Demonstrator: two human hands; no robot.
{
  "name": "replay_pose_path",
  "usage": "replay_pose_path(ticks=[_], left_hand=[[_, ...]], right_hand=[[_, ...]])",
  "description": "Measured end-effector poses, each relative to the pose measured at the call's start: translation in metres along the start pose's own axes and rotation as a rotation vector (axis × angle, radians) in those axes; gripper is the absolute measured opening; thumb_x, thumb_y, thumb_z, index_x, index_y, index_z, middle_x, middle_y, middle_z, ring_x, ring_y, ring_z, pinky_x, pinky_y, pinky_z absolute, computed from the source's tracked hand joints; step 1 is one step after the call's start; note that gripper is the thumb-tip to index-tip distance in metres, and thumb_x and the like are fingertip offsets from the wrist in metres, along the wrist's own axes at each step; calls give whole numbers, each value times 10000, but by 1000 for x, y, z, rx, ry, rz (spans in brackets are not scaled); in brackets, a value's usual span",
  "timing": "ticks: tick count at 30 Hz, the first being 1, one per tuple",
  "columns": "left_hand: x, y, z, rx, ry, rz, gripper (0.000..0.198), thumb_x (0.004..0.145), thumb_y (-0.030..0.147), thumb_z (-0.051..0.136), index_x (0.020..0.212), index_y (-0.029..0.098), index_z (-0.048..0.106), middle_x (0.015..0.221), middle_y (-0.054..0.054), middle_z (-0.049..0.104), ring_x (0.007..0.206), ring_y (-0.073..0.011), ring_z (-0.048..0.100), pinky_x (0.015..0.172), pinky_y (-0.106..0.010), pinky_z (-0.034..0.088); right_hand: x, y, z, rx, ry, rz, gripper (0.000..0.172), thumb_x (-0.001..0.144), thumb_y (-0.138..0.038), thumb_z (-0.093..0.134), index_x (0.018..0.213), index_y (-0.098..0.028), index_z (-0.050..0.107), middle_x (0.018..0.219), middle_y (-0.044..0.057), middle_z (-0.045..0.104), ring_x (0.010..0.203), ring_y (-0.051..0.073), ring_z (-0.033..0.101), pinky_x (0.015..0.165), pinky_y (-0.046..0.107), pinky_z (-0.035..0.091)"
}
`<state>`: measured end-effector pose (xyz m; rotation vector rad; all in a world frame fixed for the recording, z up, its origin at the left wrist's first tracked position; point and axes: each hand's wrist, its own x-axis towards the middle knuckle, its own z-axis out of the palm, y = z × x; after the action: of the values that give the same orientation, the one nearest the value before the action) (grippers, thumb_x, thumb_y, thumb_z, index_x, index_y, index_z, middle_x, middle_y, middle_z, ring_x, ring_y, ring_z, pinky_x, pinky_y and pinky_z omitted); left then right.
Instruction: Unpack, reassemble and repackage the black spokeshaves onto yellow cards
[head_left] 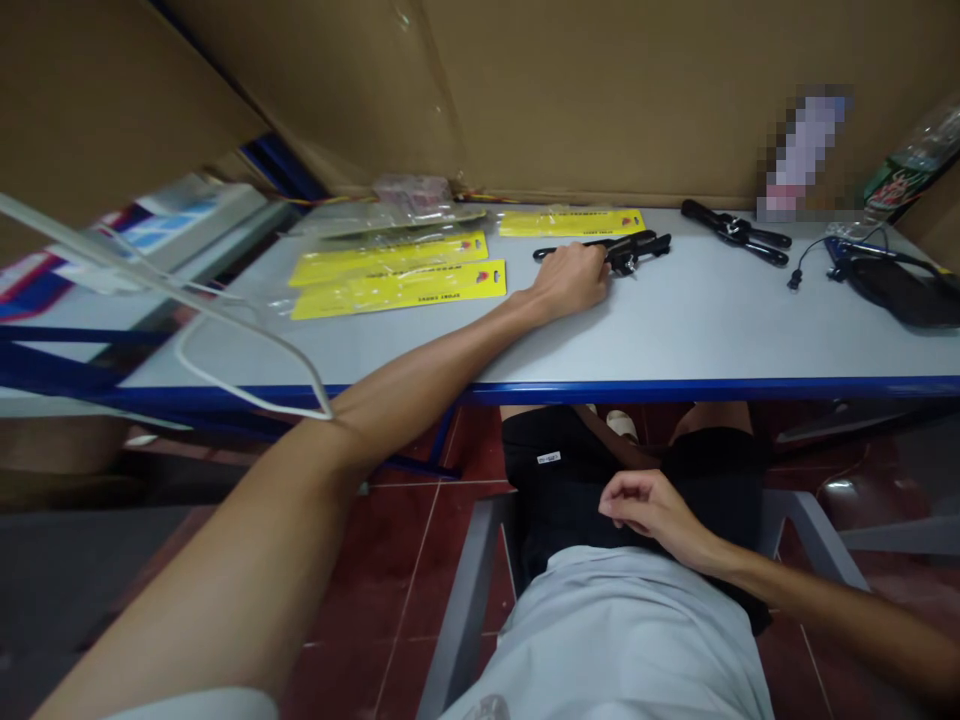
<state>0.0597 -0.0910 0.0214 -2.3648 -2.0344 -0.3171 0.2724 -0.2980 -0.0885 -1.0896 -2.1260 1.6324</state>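
Note:
On the table, my left hand (571, 282) reaches over a group of black spokeshaves (637, 245), two-handled tools with small metal screws in the middle. Its fingers curl down around a handle, and their tips are partly hidden. Another pair of black spokeshaves (735, 232) lies farther right. My right hand (649, 510) hovers above my lap, fingers loosely curled together, with nothing visible in them. Left of my left hand lie yellow cards in clear plastic sleeves (397, 288), and one more yellow card (570, 222) lies behind it.
A white cable (255, 345) hangs across the left, touching my forearm. Black pouch-like thing (900, 285) with a cord and a plastic bottle (911, 165) are at the right. Cardboard (600, 100) walls the back. The blue table edge (675, 392) runs above my lap.

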Motion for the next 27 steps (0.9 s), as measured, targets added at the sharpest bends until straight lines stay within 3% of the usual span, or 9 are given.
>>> replay_pose_path(ticks=[3,6,18,23,27], left_hand=[[0,0,0,-1,-7,0,389,979,296,414,1207,141,688,1129,-204,720,1034,-364,669,870,-468,510],[1,0,0,0,-8,-1,401,975,294,407,1212,138,691,1123,-209,719,1030,-371,668,869,-478,508],[1,0,0,-3,-14,-15,385,961,306,436,1202,155,695,1121,-196,720,1036,-368,670,849,-449,505],[1,0,0,-6,-28,-18,402,972,313,429,1242,160,685,1155,-200,714,1069,-378,668,880,-461,500],[0,2,-2,4,-37,-12,403,978,318,428,1244,160,687,1142,-202,726,1070,-374,680,884,-451,504]], right_hand=[[-16,-25,-12,507,64,189,283,877,-434,685,827,-155,685,634,-25,571,500,70,391,446,196,255],[-28,-38,-16,693,96,222,284,842,-441,741,811,-159,725,638,-22,578,497,60,374,441,202,221],[-42,-47,-19,660,136,205,366,825,-516,757,901,-159,768,645,-16,578,509,71,394,460,223,237],[-43,-44,-17,663,137,215,360,802,-507,787,777,-186,625,620,-42,543,501,70,367,455,216,219],[-47,-34,-22,572,152,200,449,884,-617,659,746,-205,545,622,-40,519,488,76,326,456,224,216]])
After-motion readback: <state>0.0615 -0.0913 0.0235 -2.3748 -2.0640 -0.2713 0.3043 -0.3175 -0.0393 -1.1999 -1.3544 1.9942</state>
